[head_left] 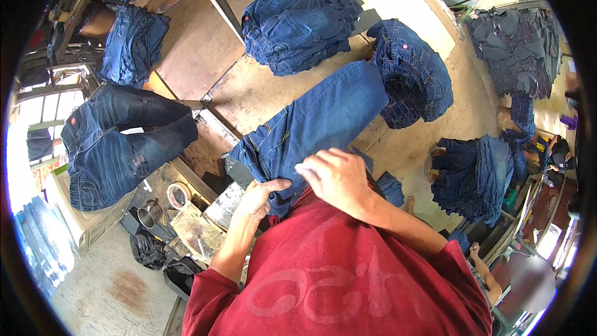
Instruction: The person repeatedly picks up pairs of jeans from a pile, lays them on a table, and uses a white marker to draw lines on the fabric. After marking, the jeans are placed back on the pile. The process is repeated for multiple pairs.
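Note:
A pair of blue jeans [323, 115] stretches out in front of me, its legs pointing away toward the upper right. My left hand [260, 199] is closed on the jeans near the waistband, thumb on top and fingers hidden underneath. Just above the same denim is my right hand [339, 177], its fingers curled together. Something small and whitish shows at its fingertips; what it is cannot be made out. Whether this hand touches the cloth is unclear.
Jeans stacks [298, 22] and a curved bundle [413, 71] lie ahead. Left, dark jeans [124, 146] drape over a pale box [87, 218], near a tape roll [179, 195] and metal mug [149, 214]. Rightward are more jeans [476, 177], grey garments [516, 50] and other people.

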A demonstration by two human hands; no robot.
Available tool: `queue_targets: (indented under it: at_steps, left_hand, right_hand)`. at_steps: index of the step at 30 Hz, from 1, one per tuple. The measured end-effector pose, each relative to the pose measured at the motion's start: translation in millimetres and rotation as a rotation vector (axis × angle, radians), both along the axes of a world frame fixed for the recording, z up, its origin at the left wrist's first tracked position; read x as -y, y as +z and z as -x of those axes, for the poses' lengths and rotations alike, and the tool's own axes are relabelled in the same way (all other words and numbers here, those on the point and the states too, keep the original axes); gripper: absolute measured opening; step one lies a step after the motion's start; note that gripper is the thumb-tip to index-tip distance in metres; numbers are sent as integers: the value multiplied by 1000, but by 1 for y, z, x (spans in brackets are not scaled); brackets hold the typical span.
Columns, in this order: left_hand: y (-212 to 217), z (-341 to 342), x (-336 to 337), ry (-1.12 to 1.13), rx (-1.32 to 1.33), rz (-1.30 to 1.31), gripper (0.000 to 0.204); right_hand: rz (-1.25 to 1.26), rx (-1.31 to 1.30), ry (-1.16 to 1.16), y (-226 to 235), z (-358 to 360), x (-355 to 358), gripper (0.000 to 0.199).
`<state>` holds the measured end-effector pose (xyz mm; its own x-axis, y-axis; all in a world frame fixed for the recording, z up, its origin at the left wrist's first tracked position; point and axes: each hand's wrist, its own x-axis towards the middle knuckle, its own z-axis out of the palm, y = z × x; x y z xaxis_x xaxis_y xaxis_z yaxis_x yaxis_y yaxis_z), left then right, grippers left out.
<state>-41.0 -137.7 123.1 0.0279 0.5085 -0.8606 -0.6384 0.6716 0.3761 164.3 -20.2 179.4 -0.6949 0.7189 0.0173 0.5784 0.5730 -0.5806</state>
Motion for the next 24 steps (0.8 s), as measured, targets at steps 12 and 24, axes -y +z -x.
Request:
queue_targets:
  at_steps: [12,24]
  left_hand:
    - [2,-10,8,179,46,-73,48]
    - [-10,-9,15,207,45,-44,47]
  right_hand:
    - [-12,-9,12,8,20,-10,17]
    - [-151,180,-60,-1,5,-35,21]
